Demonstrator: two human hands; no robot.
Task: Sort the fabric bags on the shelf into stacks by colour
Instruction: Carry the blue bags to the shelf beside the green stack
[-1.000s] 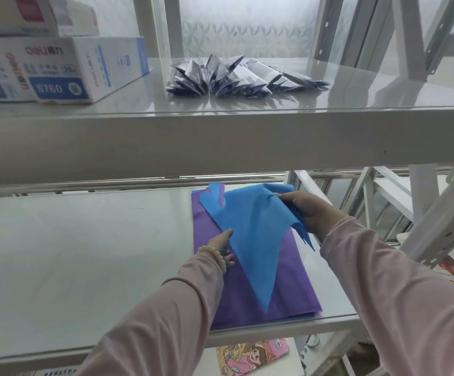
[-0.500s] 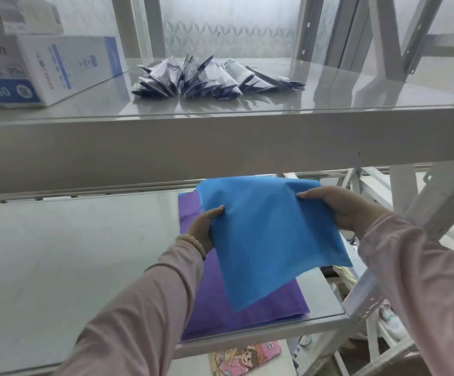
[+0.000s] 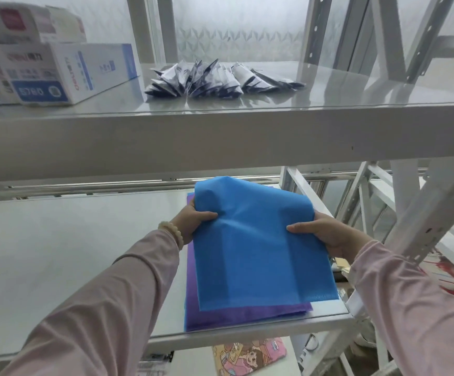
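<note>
A blue fabric bag [image 3: 258,256] is held up flat above the lower shelf [image 3: 57,256], gripped on both sides. My left hand [image 3: 193,221] pinches its left edge, thumb on top. At the bag's right edge my right hand [image 3: 323,234] grips it the same way. Under the blue bag lies a purple fabric bag [image 3: 236,317] at the shelf's right end; only its left strip and near edge show. Whether more bags lie beneath the purple one is hidden.
The upper shelf [image 3: 220,137] crosses just above my hands and carries white boxes [image 3: 66,74] at the left and a pile of small dark sachets [image 3: 215,80]. White rack posts [image 3: 434,213] stand at the right. A cartoon-printed item [image 3: 247,356] lies below.
The blue bag went from a draped triangle on the purple bag to a spread rectangle lifted by both hands. My left hand moved from the purple bag to the blue bag's left edge.
</note>
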